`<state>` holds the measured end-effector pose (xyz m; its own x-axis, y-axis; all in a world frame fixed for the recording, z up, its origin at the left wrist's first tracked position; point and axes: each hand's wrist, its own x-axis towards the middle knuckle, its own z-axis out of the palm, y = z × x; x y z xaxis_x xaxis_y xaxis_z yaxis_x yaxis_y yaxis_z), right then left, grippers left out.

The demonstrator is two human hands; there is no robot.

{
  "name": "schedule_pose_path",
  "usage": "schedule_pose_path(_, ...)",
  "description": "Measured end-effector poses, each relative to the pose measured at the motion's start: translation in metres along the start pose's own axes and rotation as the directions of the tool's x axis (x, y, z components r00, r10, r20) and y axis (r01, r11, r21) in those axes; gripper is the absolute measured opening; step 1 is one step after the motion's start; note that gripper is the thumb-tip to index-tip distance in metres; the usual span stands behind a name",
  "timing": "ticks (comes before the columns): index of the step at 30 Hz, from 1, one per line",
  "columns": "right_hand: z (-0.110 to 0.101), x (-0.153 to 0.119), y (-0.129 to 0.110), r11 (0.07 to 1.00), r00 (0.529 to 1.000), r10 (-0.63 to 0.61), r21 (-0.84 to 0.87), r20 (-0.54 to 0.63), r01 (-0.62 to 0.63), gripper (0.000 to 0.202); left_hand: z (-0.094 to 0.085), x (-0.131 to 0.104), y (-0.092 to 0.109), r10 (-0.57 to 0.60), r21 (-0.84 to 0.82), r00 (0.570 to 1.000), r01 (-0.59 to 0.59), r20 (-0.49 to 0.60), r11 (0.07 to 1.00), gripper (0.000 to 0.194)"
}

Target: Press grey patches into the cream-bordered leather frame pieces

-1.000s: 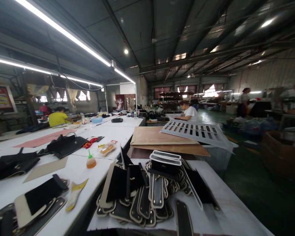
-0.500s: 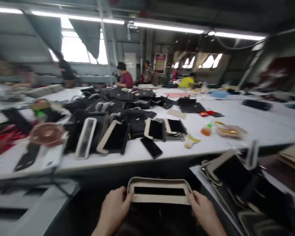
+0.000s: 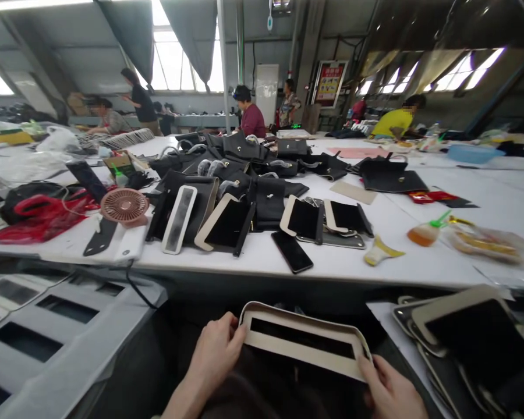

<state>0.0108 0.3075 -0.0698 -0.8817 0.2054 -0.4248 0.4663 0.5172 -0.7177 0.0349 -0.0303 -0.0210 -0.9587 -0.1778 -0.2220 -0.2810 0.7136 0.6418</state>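
I hold a cream-edged bag panel (image 3: 303, 343) with a long dark slot, low in the view in front of the white table (image 3: 419, 265). My left hand (image 3: 213, 355) grips its left end with the thumb on the rim. My right hand (image 3: 390, 390) grips its right lower corner. Under the panel lies dark material. A stack of similar cream-and-black panels (image 3: 458, 337) lies just right of my right hand.
Black bag parts (image 3: 227, 174), a phone (image 3: 291, 251), a pink fan (image 3: 124, 206), a glue bottle (image 3: 425, 233) and red straps (image 3: 39, 212) cover the table. A grey slotted template (image 3: 30, 314) sits lower left. Several people work at the far side.
The view swung left from the pile at the table's end to the long table. My hands with the panel came into view, and the panel now tilts down to the right.
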Motion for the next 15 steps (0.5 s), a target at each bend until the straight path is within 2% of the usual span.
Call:
schedule_pose_path(3, 0.002, -0.014, -0.012, 0.993, 0.990, -0.113, -0.033, -0.080, 0.110, 0.043, 0.002, 0.003, 0.001, 0.002, 0.071, 1.000, -0.003, 0.024, 0.997, 0.031)
schedule_pose_path(6, 0.004, -0.024, -0.026, 0.982, 0.973, -0.188, -0.028, -0.131, 0.186, 0.038, 0.005, 0.013, -0.006, -0.001, 0.179, 0.993, -0.021, 0.121, 0.984, 0.036)
schedule_pose_path(8, 0.006, -0.027, -0.031, 0.981, 0.971, -0.191, -0.010, -0.143, 0.192, 0.037, 0.009, 0.023, -0.015, 0.036, 0.208, 0.984, -0.073, 0.176, 0.975, 0.040)
schedule_pose_path(11, 0.008, -0.030, -0.031, 0.982, 0.971, -0.183, 0.024, -0.151, 0.189, 0.037, 0.016, 0.036, -0.029, 0.066, 0.264, 0.977, -0.119, 0.201, 0.957, 0.042)
schedule_pose_path(15, 0.012, -0.033, -0.026, 0.977, 0.969, -0.196, 0.055, -0.153, 0.207, 0.039, 0.020, 0.038, -0.030, 0.065, 0.284, 0.974, -0.127, 0.218, 0.950, 0.043)
